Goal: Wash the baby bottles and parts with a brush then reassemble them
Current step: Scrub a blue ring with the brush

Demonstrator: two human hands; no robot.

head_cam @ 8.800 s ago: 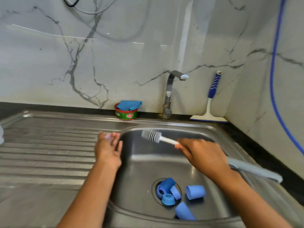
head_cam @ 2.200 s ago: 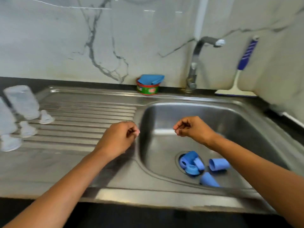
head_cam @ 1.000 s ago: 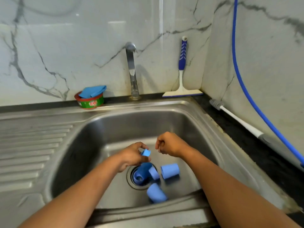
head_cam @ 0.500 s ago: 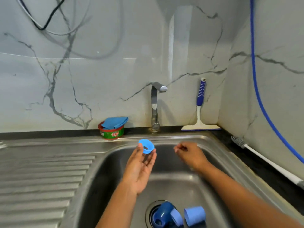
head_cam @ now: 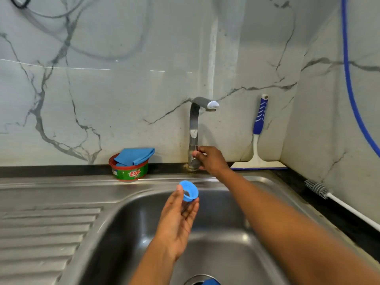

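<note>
Right hand [head_cam: 211, 159], lately hovering over the sink [head_cam: 267, 182], now grips the tap [head_cam: 194, 124] at its valve; left hand [head_cam: 176, 219] pinches a blue ring [head_cam: 189, 191] below the spout, likely awaiting rinse water.

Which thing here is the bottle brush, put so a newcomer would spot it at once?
Start at the steel sink and follow the dark counter strip along its right side. The bottle brush lies flat there, grey bristle head toward the back, thin white handle running forward. The squeegee stands upright against the back wall with a blue grip.
</note>
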